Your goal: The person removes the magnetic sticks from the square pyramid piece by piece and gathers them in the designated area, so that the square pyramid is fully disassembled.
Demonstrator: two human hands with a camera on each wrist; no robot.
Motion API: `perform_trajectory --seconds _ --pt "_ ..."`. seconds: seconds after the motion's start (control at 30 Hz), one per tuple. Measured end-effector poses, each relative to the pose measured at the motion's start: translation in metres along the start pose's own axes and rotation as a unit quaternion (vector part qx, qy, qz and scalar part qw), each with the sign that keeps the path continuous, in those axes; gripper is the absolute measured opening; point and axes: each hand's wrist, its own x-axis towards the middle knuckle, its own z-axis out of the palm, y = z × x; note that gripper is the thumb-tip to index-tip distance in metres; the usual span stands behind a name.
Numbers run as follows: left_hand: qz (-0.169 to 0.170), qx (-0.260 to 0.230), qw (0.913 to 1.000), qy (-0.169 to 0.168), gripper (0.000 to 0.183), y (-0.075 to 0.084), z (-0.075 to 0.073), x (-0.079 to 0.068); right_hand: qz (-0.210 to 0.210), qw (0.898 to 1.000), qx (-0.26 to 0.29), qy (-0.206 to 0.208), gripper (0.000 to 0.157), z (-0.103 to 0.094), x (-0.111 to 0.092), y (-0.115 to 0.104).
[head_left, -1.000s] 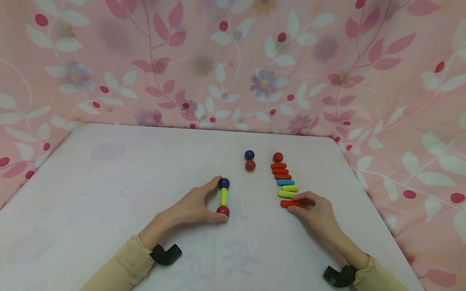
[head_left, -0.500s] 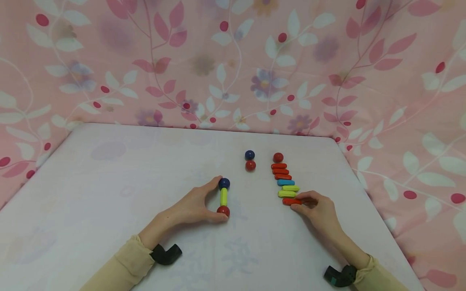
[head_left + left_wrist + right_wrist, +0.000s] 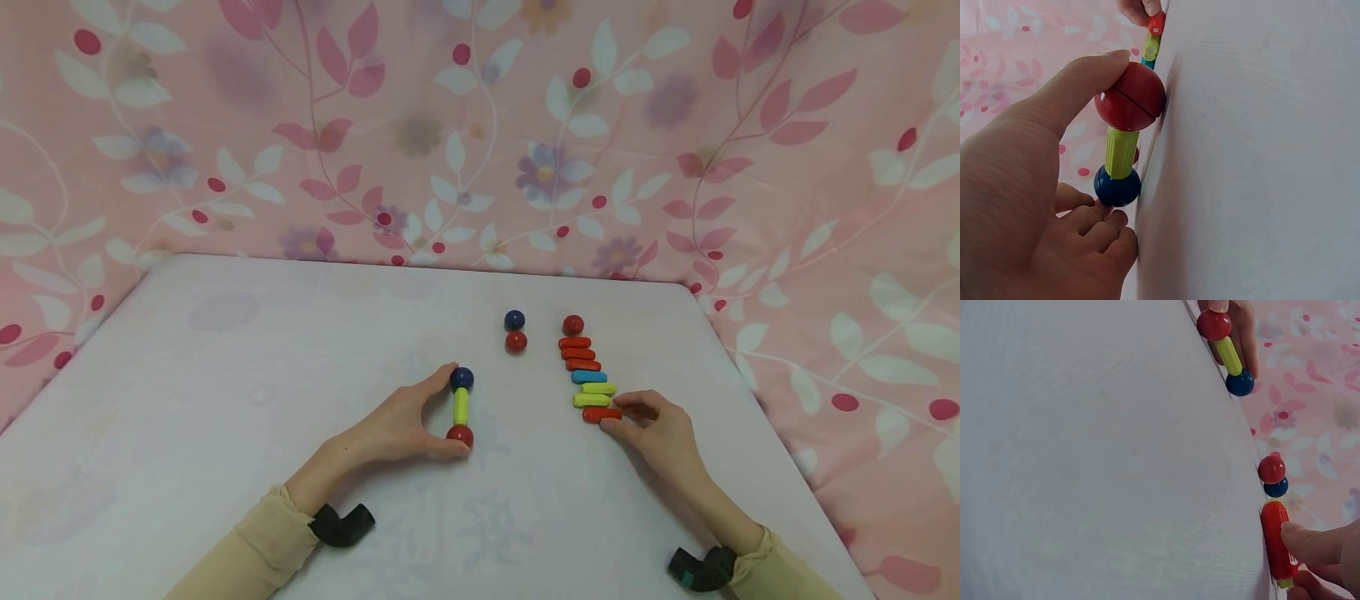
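My left hand (image 3: 397, 421) holds a toy piece made of a yellow-green stick (image 3: 461, 407) between a dark blue ball (image 3: 462, 378) and a red ball (image 3: 460, 436). In the left wrist view the thumb presses the red ball (image 3: 1130, 97) and the fingers meet the blue ball (image 3: 1117, 185). My right hand (image 3: 660, 433) is at the near end of a row of sticks, its fingers parted around the right end of a red stick (image 3: 597, 415). The thumb touches that red stick (image 3: 1277, 540) in the right wrist view.
Beyond the red stick, the row holds yellow-green sticks (image 3: 592, 400), a blue stick (image 3: 588, 377), several red sticks (image 3: 577, 353) and a red ball (image 3: 573, 324). Left of it are a loose blue ball (image 3: 514, 320) and red ball (image 3: 516, 342) on the white table (image 3: 300, 333). Floral cloth (image 3: 420, 133) hangs behind.
The red stick has moved up against the yellow-green sticks, and my right fingers have then parted from its end. My left hand and its toy piece have stayed in place.
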Motion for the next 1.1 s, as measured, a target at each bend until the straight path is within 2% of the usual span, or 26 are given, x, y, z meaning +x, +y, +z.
perform_trajectory --seconds 0.17,0.37,0.6,0.77,0.9,1.1 --pt "0.004 0.003 1.0 0.001 0.113 0.0 -0.001 -0.001 0.006 1.0 0.012 0.011 0.042 -0.001 0.002 -0.007" --pt "0.003 0.003 1.0 0.0 0.113 -0.001 -0.002 -0.001 -0.032 0.997 0.06 0.02 0.035 0.007 0.01 -0.026" --pt "0.001 -0.001 1.0 0.002 0.113 -0.002 -0.002 -0.002 -0.089 0.991 0.102 0.003 0.033 0.039 0.027 -0.062" --pt "0.001 -0.001 1.0 0.003 0.113 -0.002 0.0 -0.001 -0.113 0.985 0.127 -0.012 0.031 0.066 0.044 -0.086" --pt "0.007 -0.005 1.0 0.003 0.113 -0.001 0.001 0.0 -0.136 0.982 0.122 -0.056 0.031 0.085 0.058 -0.102" --pt "0.021 -0.008 0.9997 0.005 0.114 -0.001 0.0 0.0 -0.151 0.971 0.107 -0.153 0.037 0.107 0.07 -0.118"
